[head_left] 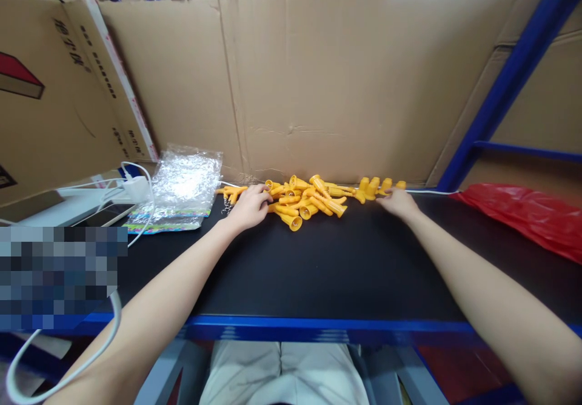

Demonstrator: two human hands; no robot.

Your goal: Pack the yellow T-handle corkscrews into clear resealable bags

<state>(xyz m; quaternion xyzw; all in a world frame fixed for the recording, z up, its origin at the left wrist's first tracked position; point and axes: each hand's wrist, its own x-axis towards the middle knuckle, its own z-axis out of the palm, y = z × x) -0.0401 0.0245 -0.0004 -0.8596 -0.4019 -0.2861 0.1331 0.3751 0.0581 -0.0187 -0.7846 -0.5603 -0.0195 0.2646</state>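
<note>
A heap of yellow plastic pieces (313, 199), each with a hollow cone-shaped end and a branching, finger-like end, lies along the back of the black tabletop. At its left edge my left hand (251, 205) has its fingers curled against the pieces; what they grip, if anything, is hidden. To the left of that hand lies another branching yellow piece (233, 193) with a small metal chain (226, 206) beside it. On the right, several yellow pieces (373, 188) stand upright in a row. My right hand (396, 202) closes its fingers low on the row's right end.
Clear plastic bags (184, 177) lie at left, beside a phone (107, 214) and a white charger (136, 188) with cables. Red plastic (527, 214) lies at right. A cardboard wall (327, 77) closes the back, and a blue post (504, 83) slants at right.
</note>
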